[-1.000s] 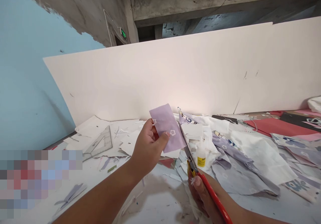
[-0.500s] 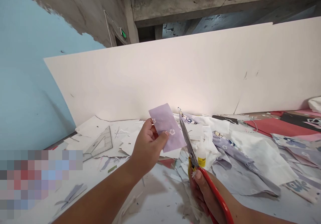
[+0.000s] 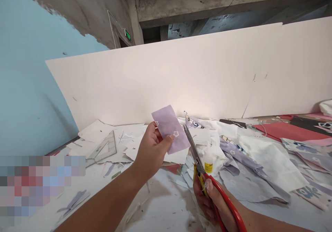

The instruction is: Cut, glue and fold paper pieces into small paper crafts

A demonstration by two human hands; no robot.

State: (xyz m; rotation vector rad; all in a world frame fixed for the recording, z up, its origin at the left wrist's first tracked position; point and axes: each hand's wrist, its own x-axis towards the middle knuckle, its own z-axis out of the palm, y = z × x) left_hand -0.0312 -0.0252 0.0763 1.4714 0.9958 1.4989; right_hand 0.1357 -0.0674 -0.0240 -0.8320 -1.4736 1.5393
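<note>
My left hand (image 3: 151, 150) pinches a small lilac paper rectangle (image 3: 169, 128) printed with white flowers, holding it up above the table. My right hand (image 3: 212, 204) grips red-handled scissors (image 3: 201, 169). Their blades point up and away, and they lie along the paper's right edge, nearly closed. A small glue bottle (image 3: 208, 163) with a yellow label stands just behind the scissors.
The white table (image 3: 160, 207) is littered with paper scraps and patterned sheets (image 3: 249, 162). A clear set square (image 3: 105, 147) lies at the left. Red card (image 3: 285, 131) lies at the right. A tall white board (image 3: 197, 76) stands along the back, beside a blue wall (image 3: 28, 97).
The scissor blades have closed a little and dropped slightly against the paper's right edge. My left hand has tilted the paper a touch to the left.
</note>
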